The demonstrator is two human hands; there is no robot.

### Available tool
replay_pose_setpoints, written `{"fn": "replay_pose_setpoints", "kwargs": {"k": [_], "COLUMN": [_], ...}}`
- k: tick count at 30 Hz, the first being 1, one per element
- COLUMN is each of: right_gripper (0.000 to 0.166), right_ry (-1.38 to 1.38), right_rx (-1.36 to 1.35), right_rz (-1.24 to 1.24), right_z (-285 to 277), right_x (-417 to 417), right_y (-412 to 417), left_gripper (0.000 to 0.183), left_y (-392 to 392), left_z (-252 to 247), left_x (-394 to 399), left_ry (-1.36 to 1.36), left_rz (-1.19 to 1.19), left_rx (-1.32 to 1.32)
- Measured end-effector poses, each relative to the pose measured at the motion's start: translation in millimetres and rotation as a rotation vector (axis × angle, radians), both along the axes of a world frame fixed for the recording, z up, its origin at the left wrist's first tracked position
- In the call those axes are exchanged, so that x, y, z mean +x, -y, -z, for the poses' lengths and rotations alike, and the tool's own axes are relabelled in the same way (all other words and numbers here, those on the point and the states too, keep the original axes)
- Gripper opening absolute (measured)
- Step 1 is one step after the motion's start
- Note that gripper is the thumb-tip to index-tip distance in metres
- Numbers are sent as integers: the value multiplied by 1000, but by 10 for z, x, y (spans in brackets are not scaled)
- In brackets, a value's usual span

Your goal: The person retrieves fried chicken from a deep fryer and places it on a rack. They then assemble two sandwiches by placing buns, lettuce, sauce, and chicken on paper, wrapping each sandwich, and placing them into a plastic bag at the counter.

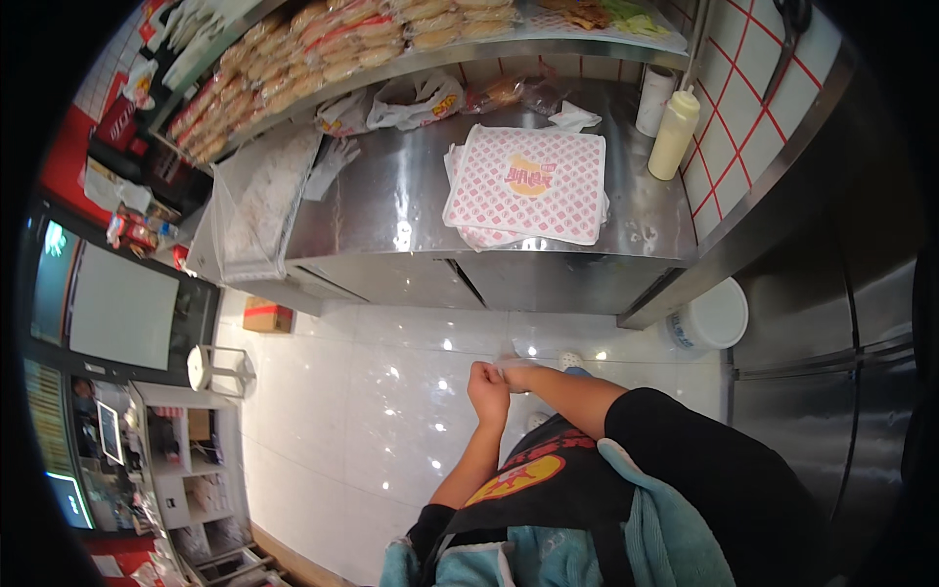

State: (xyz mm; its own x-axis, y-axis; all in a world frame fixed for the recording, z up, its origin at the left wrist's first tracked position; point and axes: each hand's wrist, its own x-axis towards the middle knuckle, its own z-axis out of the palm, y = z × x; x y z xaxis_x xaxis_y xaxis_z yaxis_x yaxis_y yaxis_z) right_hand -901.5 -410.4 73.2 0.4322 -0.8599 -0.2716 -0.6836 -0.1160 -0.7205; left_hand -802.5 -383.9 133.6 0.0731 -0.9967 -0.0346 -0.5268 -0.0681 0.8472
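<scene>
My left hand [488, 383] is raised over the floor in front of the counter, its fingers pinched on thin clear plastic [511, 360], which may be a disposable glove. My right hand [519, 376] meets it there, partly behind the plastic, so its fingers are hard to make out. Beyond both hands, a stack of printed wrapping paper sheets [527, 183] lies on the stainless steel counter [411, 235]. A clear disposable glove [334, 167] rests farther left on the same counter. A squeeze bottle of pale yellow sauce [674, 136] stands at its right end, beside a white paper roll [655, 101].
Packed buns [323, 44] fill the shelf above the counter, with plastic bags [416, 99] below. A white lidded bucket [710, 314] stands on the floor at the right. A stool [220, 369] and a cardboard box [268, 315] are at the left.
</scene>
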Motion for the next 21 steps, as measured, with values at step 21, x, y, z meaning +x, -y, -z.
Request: {"fn": "replay_pose_setpoints", "kwargs": {"k": [21], "right_gripper": [60], "right_ry": [-327], "right_rx": [86], "right_rz": [-86], "right_z": [-251], "right_x": [-451], "right_y": [213], "left_gripper": [7], "left_y": [161], "left_z": [-718], "left_x": [-791], "left_ry": [186], "left_rz": [754], "left_rx": [-379]}}
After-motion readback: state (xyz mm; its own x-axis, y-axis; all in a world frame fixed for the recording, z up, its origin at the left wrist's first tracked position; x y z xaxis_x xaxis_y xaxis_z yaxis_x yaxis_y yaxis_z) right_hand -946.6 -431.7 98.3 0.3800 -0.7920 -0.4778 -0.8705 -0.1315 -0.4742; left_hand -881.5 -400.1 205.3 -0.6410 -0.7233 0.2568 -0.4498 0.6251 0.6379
